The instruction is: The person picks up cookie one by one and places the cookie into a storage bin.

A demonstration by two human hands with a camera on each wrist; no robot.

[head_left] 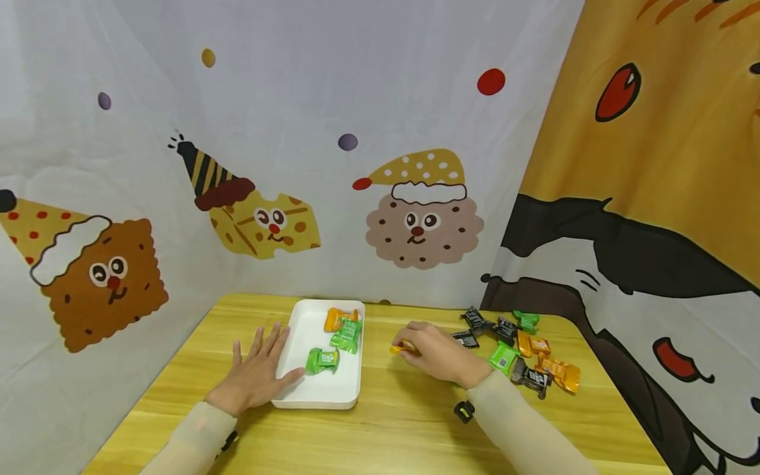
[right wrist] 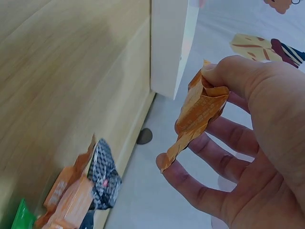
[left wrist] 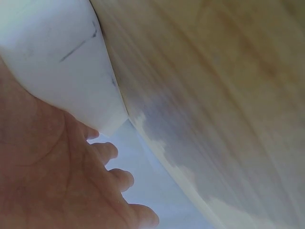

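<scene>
An orange wrapped candy (right wrist: 198, 112) is pinched between the thumb and fingers of my right hand (head_left: 436, 353), above the table between the tray and the candy pile. With fingers spread, my left hand (head_left: 255, 376) rests at the left side of a white tray (head_left: 291, 396), its thumb over the rim. Inside the tray lie an orange candy (head_left: 340, 319) and a green candy (head_left: 347, 336) that touch, and another green candy (head_left: 322, 360) nearer the front. In the left wrist view, the palm (left wrist: 52, 171) faces the camera beside the tray's wall.
Right of my right hand lies a loose pile of several wrapped candies: black (head_left: 475, 320), green (head_left: 503, 357) and orange (head_left: 561, 375). The wooden table (head_left: 392, 435) meets a printed cloth backdrop (head_left: 285, 132) at its back edge. Cloth also hangs on the right.
</scene>
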